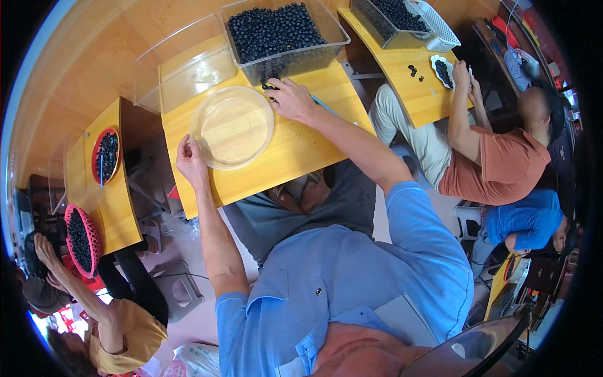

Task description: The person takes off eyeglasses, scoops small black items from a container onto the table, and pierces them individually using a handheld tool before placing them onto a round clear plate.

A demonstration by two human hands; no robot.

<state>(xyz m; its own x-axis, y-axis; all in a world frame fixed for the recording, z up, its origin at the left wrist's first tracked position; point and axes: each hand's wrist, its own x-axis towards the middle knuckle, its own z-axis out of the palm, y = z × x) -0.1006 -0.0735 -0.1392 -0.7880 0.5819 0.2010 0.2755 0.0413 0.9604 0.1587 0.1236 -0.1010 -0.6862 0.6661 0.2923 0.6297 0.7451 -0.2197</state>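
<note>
A clear, shallow round plastic tray (232, 129) lies on the yellow table in front of me. My left hand (191, 164) is at the tray's left rim, fingers loosely bent and a little apart, with nothing visible in them. Beyond the tray's upper right side, my right hand (290, 100) has its fingers closed on a few small round black balls (270, 85); whether they are beads or berries I cannot tell. Just past that hand stands a large clear bin (286, 61) heaped with the same black balls (273, 31). A thin blue-green stick (323, 105) lies partly behind my right wrist.
Left of the bin sits another clear plastic container (200, 72). A co-worker (502, 151) handles something by a white dish (442, 71) at the right table. On the left, another person (119, 327) reaches near a pink basket (83, 240); a red bowl (107, 156) stands beyond.
</note>
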